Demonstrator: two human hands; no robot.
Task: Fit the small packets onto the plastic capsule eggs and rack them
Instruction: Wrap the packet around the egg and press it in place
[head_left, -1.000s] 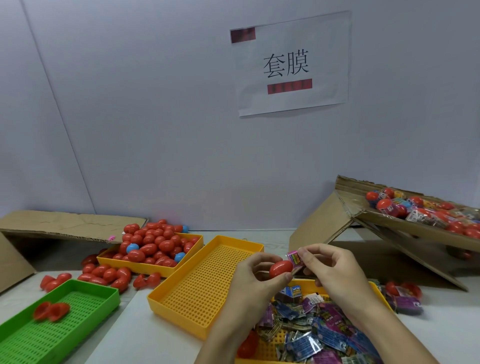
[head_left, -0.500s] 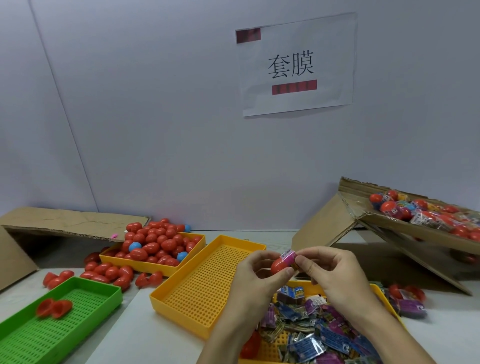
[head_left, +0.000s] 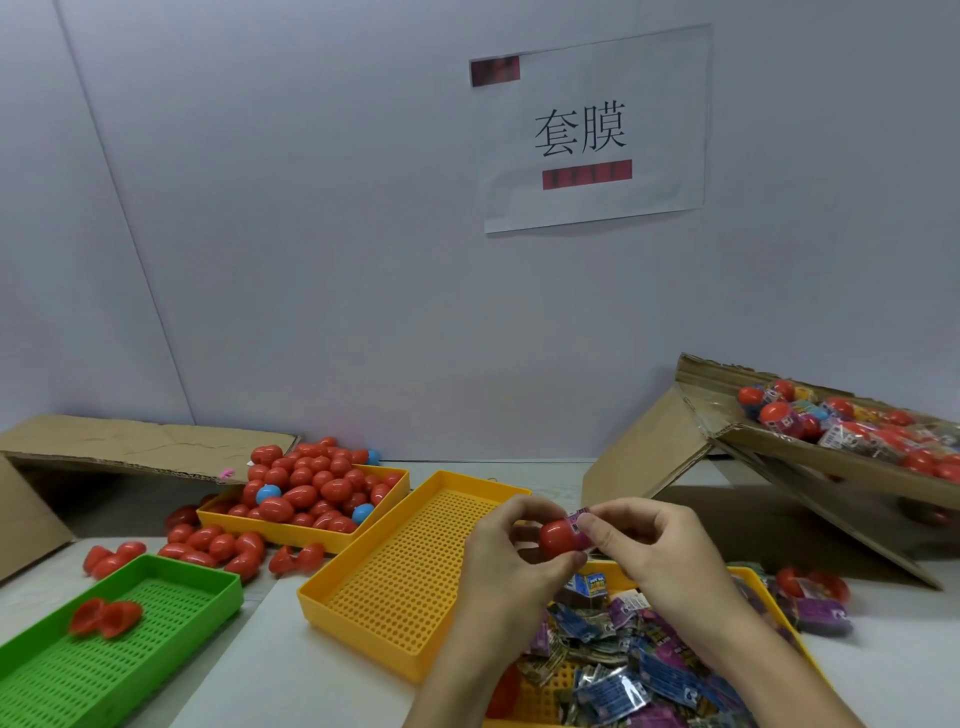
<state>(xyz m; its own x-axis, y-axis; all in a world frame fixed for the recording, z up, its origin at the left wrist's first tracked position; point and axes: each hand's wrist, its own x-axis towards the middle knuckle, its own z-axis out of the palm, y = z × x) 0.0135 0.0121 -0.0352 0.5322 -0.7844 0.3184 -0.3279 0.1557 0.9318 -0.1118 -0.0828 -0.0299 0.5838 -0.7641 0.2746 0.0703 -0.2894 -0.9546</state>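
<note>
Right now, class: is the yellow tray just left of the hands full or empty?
Empty. The middle yellow tray shows only its bare perforated floor, with nothing lying in it.

Packing workstation, labelled wall sign (head_left: 592, 130), sorting trays (head_left: 410, 571), cardboard boxes (head_left: 810, 457) of capsule eggs (head_left: 311, 488)

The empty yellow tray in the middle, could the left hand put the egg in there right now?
Probably yes. The left hand holds the red egg just beside the empty yellow tray, nothing lies between. But the right hand is pinching the packet on it.
</note>
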